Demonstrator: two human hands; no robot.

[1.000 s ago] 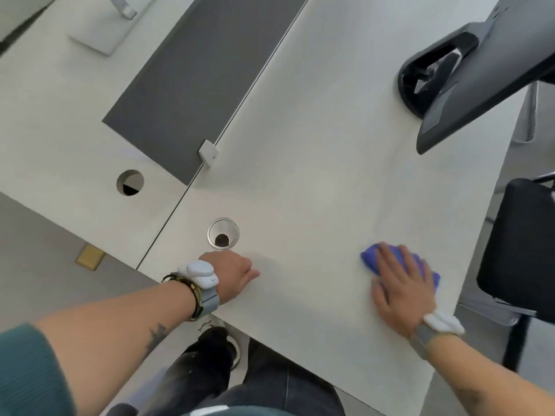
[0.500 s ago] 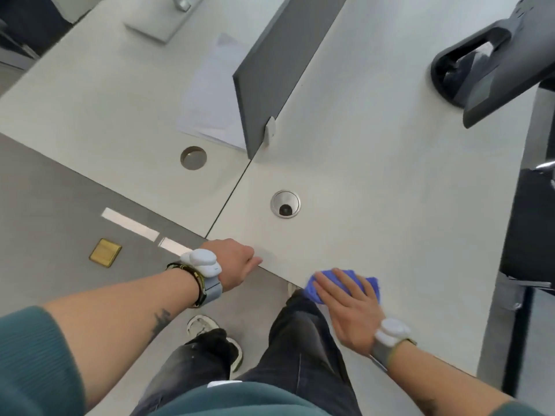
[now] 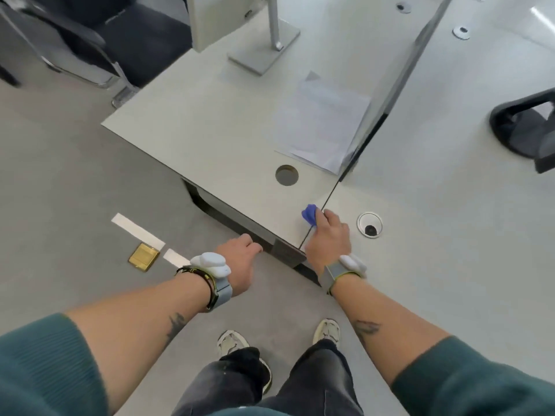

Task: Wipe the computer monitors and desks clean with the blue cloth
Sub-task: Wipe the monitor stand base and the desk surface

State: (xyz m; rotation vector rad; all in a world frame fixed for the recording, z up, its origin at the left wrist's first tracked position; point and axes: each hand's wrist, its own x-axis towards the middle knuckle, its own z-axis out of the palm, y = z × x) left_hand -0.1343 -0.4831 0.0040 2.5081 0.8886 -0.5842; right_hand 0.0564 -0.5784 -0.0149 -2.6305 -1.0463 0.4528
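Note:
The blue cloth (image 3: 309, 215) lies bunched on the seam between the two pale desks, near their front edge. My right hand (image 3: 329, 240) holds it there, and the cloth sticks out past my fingertips. The left desk (image 3: 210, 145) carries a light monitor (image 3: 222, 19) on a grey stand (image 3: 265, 54). On the right desk (image 3: 435, 235) only a black monitor base (image 3: 522, 130) shows at the frame's edge. My left hand (image 3: 240, 261) is curled at the left desk's front edge, with nothing visible in it.
A grey divider panel (image 3: 393, 91) runs between the desks, with loose paper sheets (image 3: 321, 127) beside it. A cable hole (image 3: 286, 175) and a metal grommet (image 3: 369, 224) sit near the cloth. A dark chair (image 3: 99, 34) stands far left. A brass floor box (image 3: 143, 256) is by my feet.
My right hand has swept the cloth left along the right desk's front to the seam between the desks. My view and body have shifted left; my left hand moved along to the left desk's edge.

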